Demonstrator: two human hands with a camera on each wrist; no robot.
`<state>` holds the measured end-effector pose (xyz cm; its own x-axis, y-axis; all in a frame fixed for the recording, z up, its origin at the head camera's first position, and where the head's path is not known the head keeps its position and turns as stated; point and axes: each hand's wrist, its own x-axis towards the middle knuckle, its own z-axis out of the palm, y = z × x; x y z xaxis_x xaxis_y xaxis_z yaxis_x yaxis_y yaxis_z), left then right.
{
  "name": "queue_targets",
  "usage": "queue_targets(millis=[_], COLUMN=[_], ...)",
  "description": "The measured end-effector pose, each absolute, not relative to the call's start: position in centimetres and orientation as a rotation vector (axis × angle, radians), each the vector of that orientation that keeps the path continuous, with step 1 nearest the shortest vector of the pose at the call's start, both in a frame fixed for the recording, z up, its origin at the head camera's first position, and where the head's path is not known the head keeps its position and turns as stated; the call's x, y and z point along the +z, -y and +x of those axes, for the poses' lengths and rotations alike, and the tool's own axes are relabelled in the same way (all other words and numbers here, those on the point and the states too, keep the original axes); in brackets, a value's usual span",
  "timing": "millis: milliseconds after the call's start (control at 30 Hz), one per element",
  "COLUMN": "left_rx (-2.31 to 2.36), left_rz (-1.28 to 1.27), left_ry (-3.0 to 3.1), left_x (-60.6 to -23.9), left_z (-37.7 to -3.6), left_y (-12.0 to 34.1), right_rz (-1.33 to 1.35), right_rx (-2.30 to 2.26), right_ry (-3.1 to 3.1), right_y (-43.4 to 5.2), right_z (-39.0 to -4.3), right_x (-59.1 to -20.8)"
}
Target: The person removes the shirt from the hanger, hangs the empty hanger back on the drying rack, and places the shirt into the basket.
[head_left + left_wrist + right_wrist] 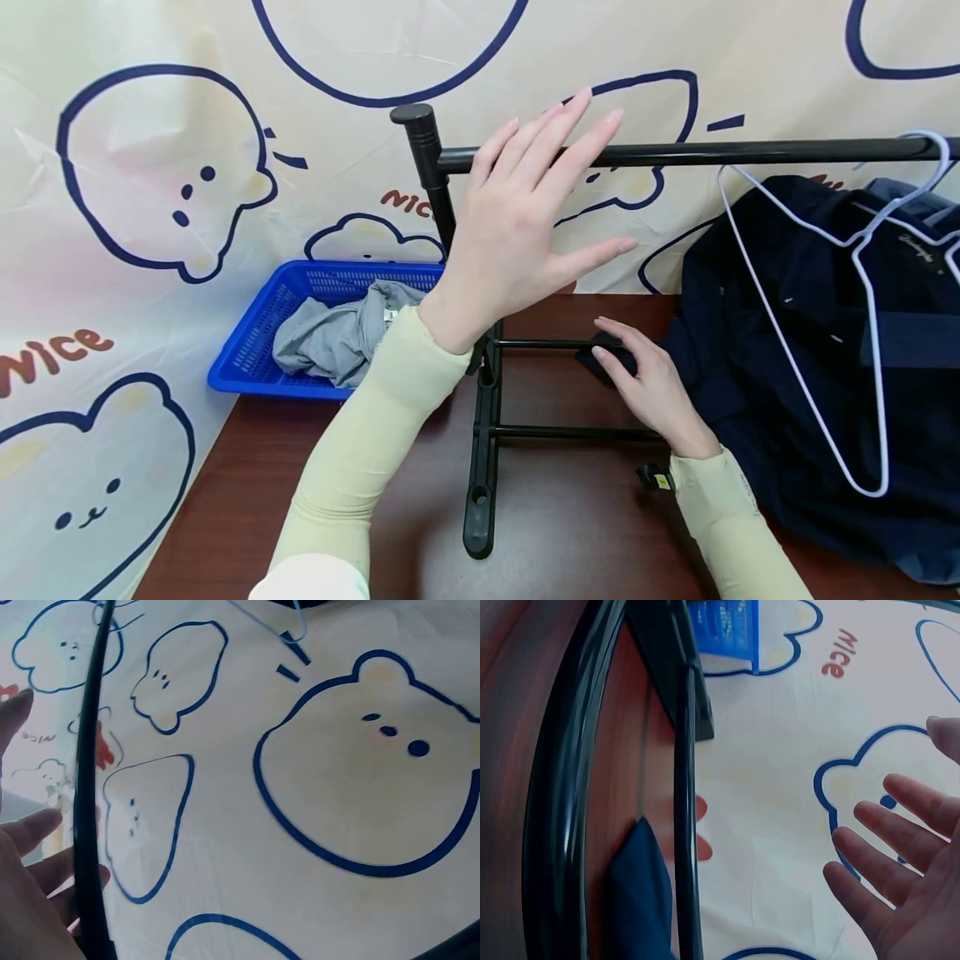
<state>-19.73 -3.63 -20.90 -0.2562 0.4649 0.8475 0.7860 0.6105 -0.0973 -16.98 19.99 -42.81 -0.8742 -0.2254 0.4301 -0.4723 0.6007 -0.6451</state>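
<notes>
My left hand (517,217) is raised in front of the black top rail (675,153) of a clothes rack, its fingers spread and holding nothing. In the left wrist view, the left fingers (52,870) appear close beside a black rail (90,787); whether they touch it I cannot tell. Lower down, my right hand (652,383) hovers over the rack's lower bars (577,432) with nothing in it. The right wrist view has those right fingers (900,832) extended and apart from the bar (684,825). Dark navy cloth (600,367) lies beneath the right hand.
A blue basket (247,367) with grey clothing (330,333) stands at left. On the right, dark navy garments (765,400) hang behind a pale lilac wire hanger (873,358). The rack's black foot (480,500) rests on the brown table (570,517) before a cartoon-printed backdrop (187,333).
</notes>
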Motion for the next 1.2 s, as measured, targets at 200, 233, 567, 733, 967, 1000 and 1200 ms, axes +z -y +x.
queue_targets(millis=[200, 233, 567, 733, 967, 1000, 1200], left_rx=[-0.347, -0.347, -0.432, -0.484, -0.502, -0.505, -0.511], left_rz=[-0.909, -0.899, -0.785, -0.737, -0.726, -0.727, -0.725], left_ry=[1.923, 1.914, 1.778, 1.692, 1.684, 1.685, 1.679], left_x=[-21.8, -21.9, -22.3, -22.3, -22.3, -22.3, -22.3], left_z=[-20.2, -20.3, -21.2, -21.6, -21.6, -21.6, -21.7], left_y=[2.9, 2.8, 1.5, 1.0, 0.9, 0.9, 0.9], right_rz=[0.515, 0.502, 0.328, 0.223, 0.078, 0.059, 0.006], right_rx=[1.135, 1.132, 1.126, 1.121, 1.101, 1.105, 1.122], right_ry=[2.513, 2.512, 2.537, 2.548, 2.55, 2.549, 2.5], right_y=[-21.6, -21.9, -24.9, -26.5, -28.9, -29.2, -30.5], right_z=[-16.9, -16.8, -16.4, -16.4, -15.7, -15.5, -14.0], right_x=[-42.9, -42.9, -43.2, -43.8, -44.1, -44.0, -43.2])
